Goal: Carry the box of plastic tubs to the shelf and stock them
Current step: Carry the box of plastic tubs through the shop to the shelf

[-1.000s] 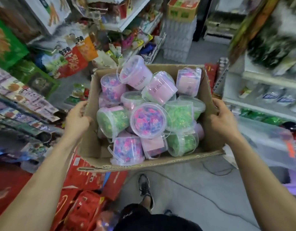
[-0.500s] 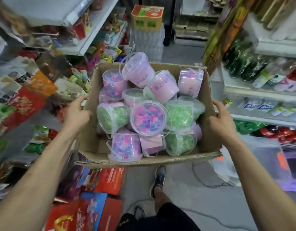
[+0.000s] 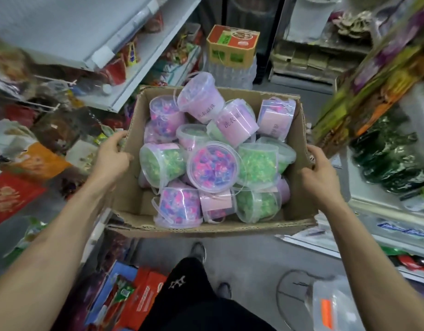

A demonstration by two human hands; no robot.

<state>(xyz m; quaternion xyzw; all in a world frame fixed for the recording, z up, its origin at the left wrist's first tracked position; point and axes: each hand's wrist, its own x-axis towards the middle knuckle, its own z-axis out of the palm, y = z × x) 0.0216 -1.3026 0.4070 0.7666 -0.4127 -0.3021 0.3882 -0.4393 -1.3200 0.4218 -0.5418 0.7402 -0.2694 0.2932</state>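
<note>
Left hand [image 3: 110, 160] gripped the box [image 3: 131, 197] by its left wall; right hand [image 3: 322, 174] gripped the right wall. Box was held up in the aisle between left shelf [image 3: 125, 91] and right shelf [image 3: 385, 211]. Purple and green tubs [image 3: 212, 167] were piled inside.
</note>
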